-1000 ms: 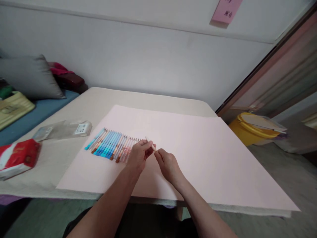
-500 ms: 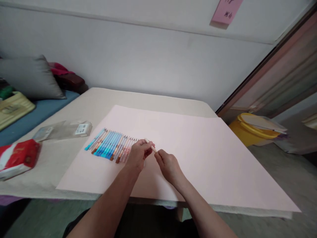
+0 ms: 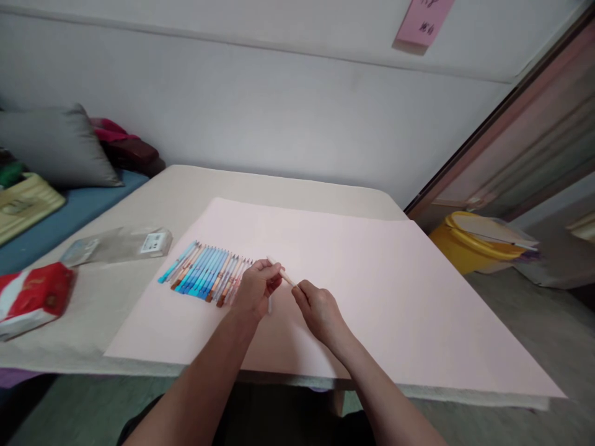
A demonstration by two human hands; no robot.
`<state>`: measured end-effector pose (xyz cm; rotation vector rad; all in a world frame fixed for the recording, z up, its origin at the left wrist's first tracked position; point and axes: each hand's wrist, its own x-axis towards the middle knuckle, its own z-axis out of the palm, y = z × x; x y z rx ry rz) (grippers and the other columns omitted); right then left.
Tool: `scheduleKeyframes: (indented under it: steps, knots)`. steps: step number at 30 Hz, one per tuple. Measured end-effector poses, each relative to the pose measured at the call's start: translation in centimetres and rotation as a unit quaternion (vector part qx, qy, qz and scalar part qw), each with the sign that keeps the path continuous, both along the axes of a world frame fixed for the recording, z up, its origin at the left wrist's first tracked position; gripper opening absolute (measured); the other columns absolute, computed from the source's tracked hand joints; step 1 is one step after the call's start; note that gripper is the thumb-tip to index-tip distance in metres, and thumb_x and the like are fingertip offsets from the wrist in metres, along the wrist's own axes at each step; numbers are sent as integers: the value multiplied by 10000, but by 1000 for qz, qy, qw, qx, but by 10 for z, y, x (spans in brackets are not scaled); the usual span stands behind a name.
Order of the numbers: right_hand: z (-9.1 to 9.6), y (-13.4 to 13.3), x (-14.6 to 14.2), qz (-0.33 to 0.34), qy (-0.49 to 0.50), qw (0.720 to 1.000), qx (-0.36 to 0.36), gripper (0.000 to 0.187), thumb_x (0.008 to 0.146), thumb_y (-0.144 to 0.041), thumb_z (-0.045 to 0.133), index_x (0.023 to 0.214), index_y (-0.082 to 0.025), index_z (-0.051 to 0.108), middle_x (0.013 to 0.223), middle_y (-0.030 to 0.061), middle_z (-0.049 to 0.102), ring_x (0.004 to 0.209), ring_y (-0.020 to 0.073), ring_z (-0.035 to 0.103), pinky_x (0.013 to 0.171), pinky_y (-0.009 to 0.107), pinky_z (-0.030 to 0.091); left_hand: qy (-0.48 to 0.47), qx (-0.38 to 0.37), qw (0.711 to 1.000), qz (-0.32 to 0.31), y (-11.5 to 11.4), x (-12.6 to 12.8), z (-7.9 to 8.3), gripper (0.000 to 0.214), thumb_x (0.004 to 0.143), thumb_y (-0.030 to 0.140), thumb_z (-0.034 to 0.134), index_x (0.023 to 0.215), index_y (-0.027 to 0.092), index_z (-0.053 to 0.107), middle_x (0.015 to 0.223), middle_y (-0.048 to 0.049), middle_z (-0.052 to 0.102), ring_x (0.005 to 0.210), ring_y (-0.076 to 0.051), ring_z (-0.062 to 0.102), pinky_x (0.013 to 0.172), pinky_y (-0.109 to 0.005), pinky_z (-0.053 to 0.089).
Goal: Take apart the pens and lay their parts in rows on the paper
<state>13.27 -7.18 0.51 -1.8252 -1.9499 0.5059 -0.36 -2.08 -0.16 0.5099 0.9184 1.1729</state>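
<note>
A row of slim blue, orange and pink plastic pens (image 3: 204, 272) already lies side by side on the large pale pink paper sheet (image 3: 372, 291). One more cream pen (image 3: 284, 276) is out of the row, pinched between the closed fingertips of the left hand (image 3: 255, 286) and right hand (image 3: 316, 306) just beside it. The beige surface (image 3: 186, 186) also carries a clear plastic packet (image 3: 118, 243) and a red tissue pack (image 3: 35, 296), and a yellow bucket (image 3: 469, 241) stands on the floor to the right.

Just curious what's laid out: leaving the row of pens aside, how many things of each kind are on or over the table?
pink sheet: 1
clear packet: 1
red pack: 1
pen between left hand and right hand: 1
Total: 4
</note>
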Motion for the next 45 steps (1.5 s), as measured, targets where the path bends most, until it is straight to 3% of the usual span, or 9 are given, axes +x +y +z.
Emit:
scheduleKeyframes:
  steps: [15, 19, 21, 24, 27, 30, 35, 38, 45]
  knots:
    - [4, -1, 5, 17, -67, 997, -20, 246, 895, -301, 366, 725, -204, 516, 572, 11, 532, 522, 125, 445, 512, 246, 197, -30, -35, 998, 45, 9, -7, -12, 55, 758, 129, 612, 720, 104, 579, 716, -65, 633, 588, -94, 589, 543, -195, 504]
    - [7, -1, 12, 17, -27, 999, -31, 242, 878, -288, 386, 674, -201, 484, 533, -5, 484, 506, 120, 422, 513, 247, 215, -29, -42, 997, 59, 11, -7, -11, 64, 781, 129, 577, 725, 100, 569, 700, -76, 642, 564, -101, 594, 539, -208, 509]
    - [6, 2, 17, 12, 43, 998, -34, 261, 874, -304, 393, 644, -199, 459, 522, -13, 468, 505, 117, 427, 512, 242, 240, -25, -42, 997, 61, 12, -8, -11, 64, 786, 126, 569, 728, 100, 564, 718, -87, 650, 563, -103, 597, 541, -210, 508]
    - [3, 8, 23, -6, 247, 966, -75, 277, 878, -340, 373, 656, -197, 459, 533, -24, 486, 462, 100, 431, 478, 230, 275, -29, -40, 998, 50, 11, -8, -11, 62, 783, 127, 572, 728, 104, 559, 726, -90, 655, 579, -110, 606, 553, -213, 508]
    - [1, 12, 23, -48, 433, 890, -136, 234, 849, -363, 408, 727, -185, 499, 557, -35, 516, 380, 67, 368, 406, 219, 234, -32, -43, 998, 15, 7, -3, -11, 66, 774, 140, 588, 726, 110, 555, 737, -93, 660, 610, -120, 617, 575, -220, 511]
    - [2, 12, 18, -77, 512, 837, -174, 216, 798, -370, 487, 727, -167, 514, 563, -36, 531, 337, 38, 305, 370, 214, 159, -28, -51, 998, -9, 0, 4, -12, 71, 761, 137, 600, 721, 120, 544, 747, -99, 665, 647, -135, 632, 607, -237, 517]
    - [2, 10, 13, -77, 563, 788, -236, 221, 754, -376, 555, 724, -166, 494, 580, 0, 602, 310, 29, 289, 355, 217, 138, -26, -68, 997, -35, -5, 13, -15, 94, 744, 113, 602, 701, 136, 522, 758, -102, 671, 667, -150, 647, 636, -261, 520]
    - [-2, 11, 15, -80, 570, 778, -254, 170, 709, -308, 583, 743, -170, 491, 574, 14, 629, 312, 30, 273, 351, 211, 120, -23, -78, 996, -48, -7, 15, -17, 99, 743, 110, 594, 689, 138, 515, 759, -110, 673, 680, -167, 657, 642, -276, 522]
    - [-9, 14, 18, -69, 534, 810, -234, 91, 617, -157, 540, 708, -146, 549, 519, 10, 619, 312, 36, 273, 349, 220, 95, -19, -73, 996, -49, -9, 15, -15, 104, 756, 108, 575, 688, 138, 502, 796, -124, 682, 734, -183, 667, 650, -266, 519]
